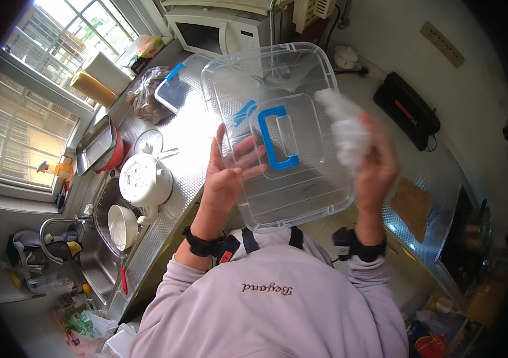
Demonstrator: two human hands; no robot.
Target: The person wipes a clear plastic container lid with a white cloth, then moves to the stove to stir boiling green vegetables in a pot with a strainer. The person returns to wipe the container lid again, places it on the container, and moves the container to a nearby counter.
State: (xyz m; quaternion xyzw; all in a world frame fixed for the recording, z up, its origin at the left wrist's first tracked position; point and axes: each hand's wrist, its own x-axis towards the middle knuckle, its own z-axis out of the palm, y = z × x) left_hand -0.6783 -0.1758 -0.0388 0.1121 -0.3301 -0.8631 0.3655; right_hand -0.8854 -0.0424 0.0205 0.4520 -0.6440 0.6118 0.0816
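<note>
A clear plastic lid (298, 188) with a blue folding handle is held up in front of me, above the counter's edge. My left hand (236, 165) supports it from the left, with fingers seen through the plastic and the thumb on its near side. My right hand (377, 156), blurred, grips a crumpled white cloth or paper towel (348, 129) at the lid's right edge. Behind the lid, partly hidden by it, a clear plastic container (171, 91) with a blue latch rests on the steel counter.
White cookware (144, 179) stands beside the sink (97, 264) at left, near a glass pot lid (151, 142) and a metal tray (96, 145). A bag of brown items (149, 96) and a microwave (218, 33) stand farther back. A black appliance (406, 112) lies at right, beyond brown paper or board (410, 206).
</note>
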